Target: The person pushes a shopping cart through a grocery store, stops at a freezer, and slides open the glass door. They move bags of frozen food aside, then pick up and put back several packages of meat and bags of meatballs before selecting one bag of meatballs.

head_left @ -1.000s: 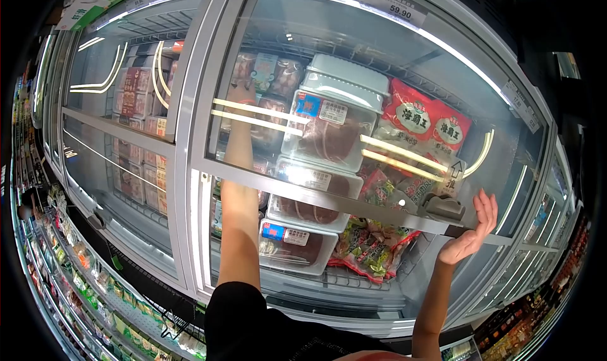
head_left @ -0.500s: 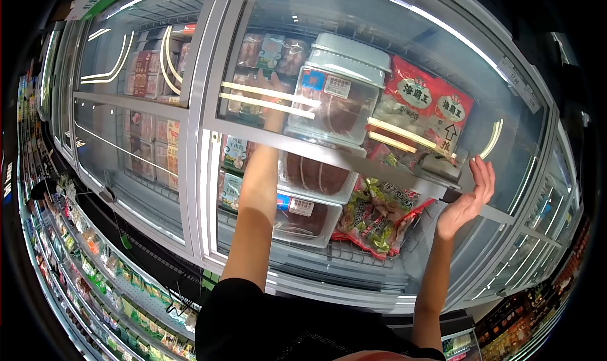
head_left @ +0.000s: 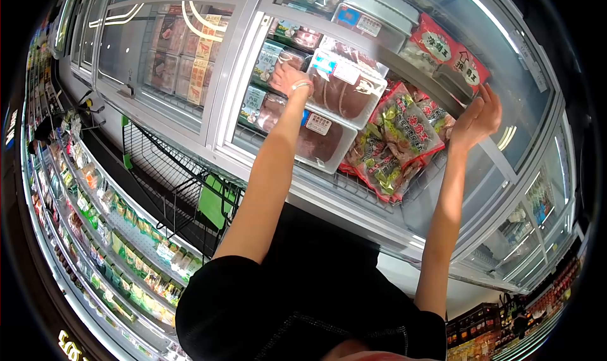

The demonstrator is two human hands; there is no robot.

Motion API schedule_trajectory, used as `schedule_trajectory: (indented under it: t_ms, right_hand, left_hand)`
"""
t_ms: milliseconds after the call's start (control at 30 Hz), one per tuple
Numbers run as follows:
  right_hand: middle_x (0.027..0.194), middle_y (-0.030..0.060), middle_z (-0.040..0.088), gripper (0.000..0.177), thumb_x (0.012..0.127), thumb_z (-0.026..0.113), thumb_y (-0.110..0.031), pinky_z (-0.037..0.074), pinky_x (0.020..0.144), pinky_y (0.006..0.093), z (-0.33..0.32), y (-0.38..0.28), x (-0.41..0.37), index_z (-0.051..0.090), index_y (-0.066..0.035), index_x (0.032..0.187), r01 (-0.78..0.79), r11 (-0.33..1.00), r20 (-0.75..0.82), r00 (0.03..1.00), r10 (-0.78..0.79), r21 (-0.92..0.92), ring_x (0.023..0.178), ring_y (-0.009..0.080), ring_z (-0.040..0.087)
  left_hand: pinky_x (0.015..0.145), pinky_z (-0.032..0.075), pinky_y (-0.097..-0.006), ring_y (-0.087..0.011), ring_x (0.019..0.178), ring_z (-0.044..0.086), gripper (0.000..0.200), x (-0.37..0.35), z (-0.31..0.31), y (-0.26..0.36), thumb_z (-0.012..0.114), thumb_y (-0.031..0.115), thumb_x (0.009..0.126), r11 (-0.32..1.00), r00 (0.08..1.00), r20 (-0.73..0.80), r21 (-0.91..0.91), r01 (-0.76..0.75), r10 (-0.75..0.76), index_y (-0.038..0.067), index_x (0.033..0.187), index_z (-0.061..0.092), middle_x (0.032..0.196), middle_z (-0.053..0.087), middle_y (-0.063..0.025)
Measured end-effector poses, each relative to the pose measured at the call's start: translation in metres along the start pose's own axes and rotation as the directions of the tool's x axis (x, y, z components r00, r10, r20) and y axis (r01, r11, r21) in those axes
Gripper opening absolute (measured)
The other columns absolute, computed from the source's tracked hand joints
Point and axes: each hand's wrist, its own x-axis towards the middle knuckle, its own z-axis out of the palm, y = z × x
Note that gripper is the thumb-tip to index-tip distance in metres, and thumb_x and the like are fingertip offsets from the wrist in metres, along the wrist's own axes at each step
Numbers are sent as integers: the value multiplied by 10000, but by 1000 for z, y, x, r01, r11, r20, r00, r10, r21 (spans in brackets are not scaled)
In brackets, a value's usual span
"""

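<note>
Meat packs [head_left: 266,62], boxy and glossy with film, are sitting upper left of center; my left hand [head_left: 291,79] is curving over one, its grip unclear to me. My right hand [head_left: 479,119], unclenched, is leaning by the metal-edged glass lid [head_left: 408,67].

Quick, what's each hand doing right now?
Left hand: open, fingers at a meat pack; contact unclear.
Right hand: by the glass door's handle; whether it grips can't be told.

The left hand [head_left: 291,78] reaches forward with fingers slightly bent, well apart from the right hand [head_left: 478,117], whose fingers extend forward, close together.
</note>
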Motion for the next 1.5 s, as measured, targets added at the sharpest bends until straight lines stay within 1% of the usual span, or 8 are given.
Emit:
schedule_trajectory:
  t_ms: [100, 300, 433, 600, 733, 1200, 1367, 1500]
  right_hand:
    - [1060, 45, 624, 263, 882, 486, -263, 346, 937, 419, 1, 7, -2, 657, -79, 957, 60, 997, -25, 998, -61, -54, 1101, 273, 489]
    - [1089, 10, 606, 249, 892, 492, -283, 294, 971, 411, 1, 2, -4, 651, -111, 977, 39, 993, -50, 998, -45, -109, 1124, 239, 468]
    - [1112, 3, 596, 234, 887, 507, -275, 261, 992, 409, 2, 0, -4, 641, -118, 996, 24, 995, -63, 998, -30, -92, 1135, 245, 463]
    - [1133, 9, 590, 251, 886, 509, -291, 247, 1000, 420, 0, -1, -3, 628, -118, 1024, -3, 997, -13, 1000, 2, -82, 1150, 272, 456]
    - [1131, 17, 592, 275, 886, 509, -314, 238, 1006, 428, 1, 1, -3, 624, -115, 1035, -22, 995, 22, 999, 24, -99, 1163, 276, 449]
    - [1123, 65, 591, 320, 865, 538, -353, 292, 972, 433, -3, -2, 1, 618, -81, 1016, -42, 998, 55, 997, 45, -51, 1120, 300, 482]
    - [1100, 42, 606, 250, 845, 583, -245, 276, 987, 417, 0, -2, -2, 623, -79, 1028, 9, 997, -29, 1000, -11, -76, 1128, 289, 480]
    - [1100, 12, 610, 263, 874, 549, -280, 256, 999, 413, 2, -3, -3, 622, -89, 1039, 22, 997, -16, 1000, -23, -75, 1151, 275, 464]
  left_hand:
    - [1029, 235, -504, -246, 1231, 365, 482, 14, -4, -37, 614, 254, 750, 962, 975, 165, 252, 104, -148, 133, 1198, 483, 1305, 431, -60]
    - [1021, 235, -490, -228, 1183, 390, 478, 24, -17, -45, 633, 282, 732, 974, 987, 138, 224, 48, -80, 163, 1173, 492, 1232, 467, -43]
    - [1018, 238, -491, -249, 1187, 392, 419, 28, -18, -30, 632, 270, 731, 948, 977, 172, 270, -169, 125, 151, 1120, 536, 1221, 479, -70]
    - [1068, 173, -489, -272, 1250, 346, 460, 52, 2, -19, 607, 256, 758, 975, 986, 128, 182, -129, 107, 157, 1198, 518, 1277, 454, -79]
    - [1091, 140, -503, -288, 1321, 264, 583, 61, -3, -18, 624, 235, 773, 862, 915, 193, 314, -399, 353, 200, 1318, 422, 1415, 320, -60]
    - [1082, 132, -493, -285, 1342, 248, 634, 74, -18, 8, 676, 337, 741, 596, 830, 382, 578, -557, 405, 158, 1301, 440, 1373, 407, -66]
    - [1061, 196, -488, -308, 1332, 245, 709, 73, -26, 19, 612, 227, 777, 771, 866, 326, 407, -490, 379, 141, 1395, 276, 1360, 386, -134]
    - [1021, 284, -480, -318, 1148, 418, 585, 33, -29, 30, 621, 118, 750, 870, 869, -26, 23, -493, 493, 97, 1281, 378, 1165, 457, -164]
